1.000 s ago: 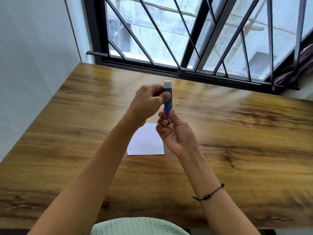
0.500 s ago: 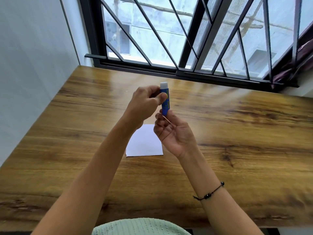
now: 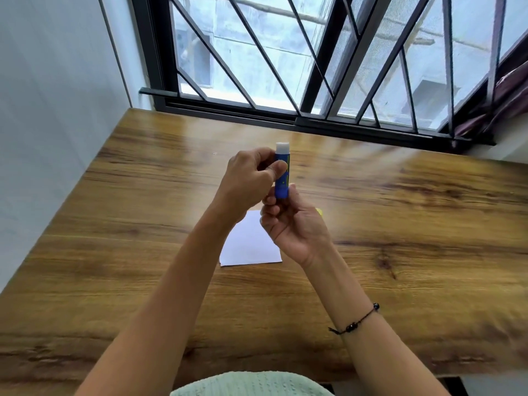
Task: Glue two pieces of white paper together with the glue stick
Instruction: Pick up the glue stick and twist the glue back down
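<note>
Evidently no glue has yet been applied: the glue stick [image 3: 282,172] is held upright above the table [image 3: 400,224], pinched by the left hand [image 3: 248,178] and gripped at its base by the right hand [image 3: 294,224] (white tip exposed). White paper [image 3: 245,247] lies untouched below.

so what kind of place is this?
Probably a home room, at a desk by a window: a wood-grain tabletop against a plain white wall, and a barred window facing a neighbouring building.
</note>
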